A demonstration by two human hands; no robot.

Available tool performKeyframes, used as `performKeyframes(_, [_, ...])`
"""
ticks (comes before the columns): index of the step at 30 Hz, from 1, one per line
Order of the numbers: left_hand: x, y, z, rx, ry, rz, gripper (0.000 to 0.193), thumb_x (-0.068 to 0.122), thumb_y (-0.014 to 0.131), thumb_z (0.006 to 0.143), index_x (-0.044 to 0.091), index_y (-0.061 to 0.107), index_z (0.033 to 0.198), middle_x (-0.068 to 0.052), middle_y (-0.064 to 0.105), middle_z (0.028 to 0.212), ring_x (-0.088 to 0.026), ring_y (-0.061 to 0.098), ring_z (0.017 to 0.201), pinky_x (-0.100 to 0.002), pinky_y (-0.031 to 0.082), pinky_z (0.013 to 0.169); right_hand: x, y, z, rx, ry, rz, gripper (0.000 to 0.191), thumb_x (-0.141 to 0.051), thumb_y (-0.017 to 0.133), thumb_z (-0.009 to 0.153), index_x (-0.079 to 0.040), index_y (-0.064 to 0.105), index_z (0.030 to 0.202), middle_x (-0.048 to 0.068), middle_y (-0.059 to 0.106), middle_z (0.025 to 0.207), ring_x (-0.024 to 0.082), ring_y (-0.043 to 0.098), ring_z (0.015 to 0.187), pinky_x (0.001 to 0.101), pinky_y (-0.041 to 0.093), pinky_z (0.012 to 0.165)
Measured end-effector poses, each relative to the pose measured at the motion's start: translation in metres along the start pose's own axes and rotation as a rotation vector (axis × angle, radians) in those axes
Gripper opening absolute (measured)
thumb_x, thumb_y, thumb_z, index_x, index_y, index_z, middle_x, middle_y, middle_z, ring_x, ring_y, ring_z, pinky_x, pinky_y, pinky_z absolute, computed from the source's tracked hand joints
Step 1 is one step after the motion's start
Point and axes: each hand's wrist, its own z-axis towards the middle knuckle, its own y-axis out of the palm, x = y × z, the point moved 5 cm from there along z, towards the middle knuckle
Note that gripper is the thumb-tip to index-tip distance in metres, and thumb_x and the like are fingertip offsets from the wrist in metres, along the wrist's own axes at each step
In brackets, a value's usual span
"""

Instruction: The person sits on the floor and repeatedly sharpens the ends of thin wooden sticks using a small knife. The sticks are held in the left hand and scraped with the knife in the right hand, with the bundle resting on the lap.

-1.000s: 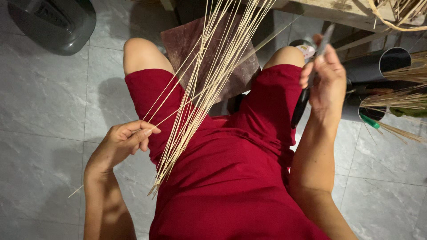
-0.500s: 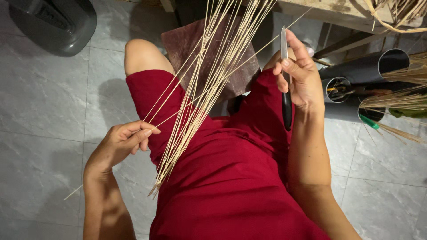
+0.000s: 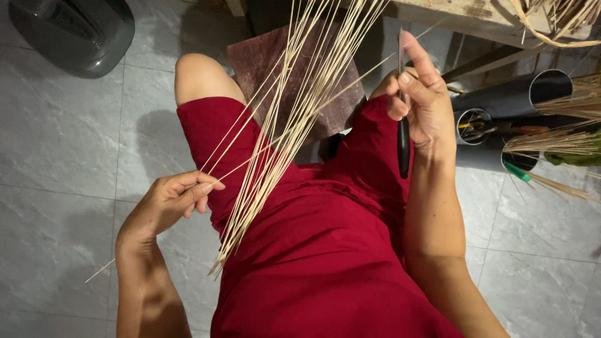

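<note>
Grey tile floor (image 3: 56, 156) | bamboo strips (image 3: 294, 112) tops cut off | knife (image 3: 402, 134) blade half hidden

Home craft workspace at floor level. Indicators: grey tiled floor (image 3: 56, 188) left of the left hand (image 3: 172, 200); grey tubes (image 3: 501, 103) holding tools and loose strip bundles (image 3: 557, 141) right of the right hand (image 3: 419, 103); wooden bench edge (image 3: 463, 12) above it.

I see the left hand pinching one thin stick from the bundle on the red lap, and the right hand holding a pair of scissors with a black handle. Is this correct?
Not quite. In the head view the right hand holds a knife with a black handle and a narrow blade pointing up, not scissors. The rest stands: the left hand pinches one thin stick from the bundle on the red lap.
</note>
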Motion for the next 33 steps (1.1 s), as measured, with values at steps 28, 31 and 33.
performKeyframes(28, [0.059,0.004,-0.017,0.172,0.191,0.24,0.02,0.025,0.066,0.095,0.011,0.079,0.092,0.002,0.069,0.065,-0.008,0.06,0.058,-0.024,0.049,0.052,-0.023,-0.004,-0.026,0.137,-0.615,-1.356,0.046,0.004,0.057,0.112,-0.008,0.053,0.156,0.009,0.068,0.107,0.014,0.058,0.085,0.0269,0.05,0.082])
performKeyframes(31, [0.071,0.008,-0.024,0.189,0.27,0.303,0.017,0.024,0.068,0.095,0.011,0.078,0.093,0.003,0.066,0.065,-0.007,0.058,0.058,-0.023,0.049,0.052,-0.028,-0.023,-0.023,0.211,-0.627,-1.365,0.045,-0.003,0.057,0.114,-0.006,0.052,0.158,0.007,0.064,0.098,0.014,0.054,0.076,0.0273,0.047,0.073])
performKeyframes(33, [0.076,-0.012,-0.035,0.312,0.215,0.285,0.016,0.022,0.066,0.097,0.012,0.078,0.101,0.003,0.067,0.068,-0.005,0.056,0.06,-0.021,0.049,0.054,-0.043,-0.045,-0.023,0.345,-0.607,-1.201,0.045,-0.008,0.057,0.115,-0.005,0.052,0.159,0.006,0.061,0.093,0.013,0.052,0.071,0.0276,0.045,0.066])
